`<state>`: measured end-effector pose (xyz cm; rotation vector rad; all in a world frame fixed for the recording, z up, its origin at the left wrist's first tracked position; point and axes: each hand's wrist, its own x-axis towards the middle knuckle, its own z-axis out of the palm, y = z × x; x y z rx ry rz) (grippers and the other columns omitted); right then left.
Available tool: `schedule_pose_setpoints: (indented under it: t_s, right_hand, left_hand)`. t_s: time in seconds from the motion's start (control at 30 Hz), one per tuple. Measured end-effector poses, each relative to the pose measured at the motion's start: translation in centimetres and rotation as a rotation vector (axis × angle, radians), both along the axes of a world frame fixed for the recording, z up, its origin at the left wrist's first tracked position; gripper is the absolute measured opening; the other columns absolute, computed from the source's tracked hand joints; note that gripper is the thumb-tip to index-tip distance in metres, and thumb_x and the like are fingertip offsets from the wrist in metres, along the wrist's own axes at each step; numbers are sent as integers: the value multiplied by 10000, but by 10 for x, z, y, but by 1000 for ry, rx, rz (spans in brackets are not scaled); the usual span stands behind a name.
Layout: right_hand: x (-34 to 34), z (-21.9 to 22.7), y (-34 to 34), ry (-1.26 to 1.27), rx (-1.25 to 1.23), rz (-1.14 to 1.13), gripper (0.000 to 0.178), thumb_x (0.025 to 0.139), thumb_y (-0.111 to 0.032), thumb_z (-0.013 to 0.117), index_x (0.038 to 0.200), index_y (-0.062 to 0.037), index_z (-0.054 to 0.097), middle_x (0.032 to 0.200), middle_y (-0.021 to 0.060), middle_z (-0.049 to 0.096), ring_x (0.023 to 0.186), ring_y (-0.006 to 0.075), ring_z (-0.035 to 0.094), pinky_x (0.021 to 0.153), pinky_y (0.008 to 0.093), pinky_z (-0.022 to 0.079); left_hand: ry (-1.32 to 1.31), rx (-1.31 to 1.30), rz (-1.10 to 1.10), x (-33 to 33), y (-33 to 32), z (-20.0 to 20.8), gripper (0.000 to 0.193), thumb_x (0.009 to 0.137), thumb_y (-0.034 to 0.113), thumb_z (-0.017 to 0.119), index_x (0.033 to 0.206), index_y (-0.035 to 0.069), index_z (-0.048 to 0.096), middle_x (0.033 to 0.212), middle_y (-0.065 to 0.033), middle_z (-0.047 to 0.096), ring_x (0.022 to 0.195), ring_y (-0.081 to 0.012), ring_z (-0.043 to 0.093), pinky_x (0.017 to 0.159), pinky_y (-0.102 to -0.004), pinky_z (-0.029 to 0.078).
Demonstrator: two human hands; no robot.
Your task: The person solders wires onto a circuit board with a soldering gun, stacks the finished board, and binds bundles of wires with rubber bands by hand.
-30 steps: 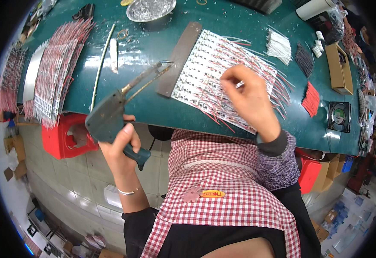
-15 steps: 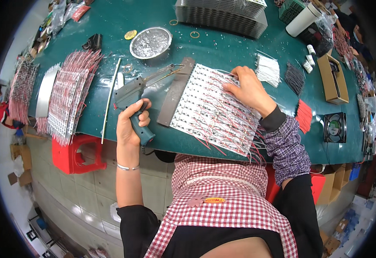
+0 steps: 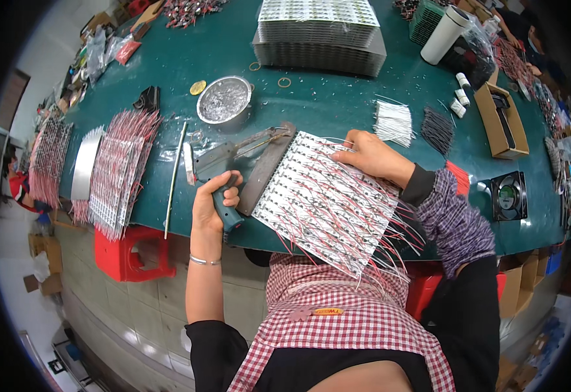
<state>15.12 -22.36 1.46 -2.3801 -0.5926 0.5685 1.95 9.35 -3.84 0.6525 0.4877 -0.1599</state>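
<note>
My left hand is wrapped round the green-grey handle of a soldering gun. The gun's thin tip reaches over a dark metal bar lying along the left edge of a white circuit-board panel. Rows of small parts and many red, white and dark wires cover that panel, whose near corner sticks out past the table edge. At the panel's far side is my right hand, thumb and forefinger bent toward the board. A thin pale wire runs out from those fingertips; their contact point is partly hidden.
A metal bowl of silvery scraps stands beyond the gun. Cut white wires and dark wires lie to the right, near a small fan. Finished-looking wired boards are stacked left. Tall board stacks stand at the back.
The whole view has shifted, so the table sits lower in it. My right hand has moved slightly left along the panel. My left hand keeps hold of the soldering gun.
</note>
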Motion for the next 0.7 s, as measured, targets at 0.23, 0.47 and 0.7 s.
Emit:
schedule_pose_setpoints:
  t_s: [0.23, 0.47, 0.7]
  right_hand:
    - [12, 35, -3, -47, -135, 115, 488, 821, -381, 688, 924, 76, 553, 878, 275, 610, 826, 352, 616, 712, 410, 467]
    - [7, 68, -18, -218, -222, 153, 463, 832, -346, 683, 950, 83, 557, 917, 284, 612, 882, 383, 606, 769, 415, 468]
    - [-30, 136, -60, -280, -378, 34, 396, 848, -257, 671, 969, 80, 504, 904, 291, 595, 875, 406, 594, 715, 442, 452]
  left_hand:
    - [-19, -65, -13, -3, 5, -2, 216, 867, 73, 589, 989, -106, 587, 904, -167, 603, 562, -100, 469, 438, -190, 380]
    - [-12, -63, -56, 1, -2, 3, 219, 871, 73, 586, 988, -111, 578, 899, -166, 598, 557, -98, 470, 435, -187, 380]
    - [-31, -105, -61, 3, -2, -2, 221, 877, 81, 583, 993, -106, 570, 889, -162, 585, 546, -95, 472, 430, -180, 379]
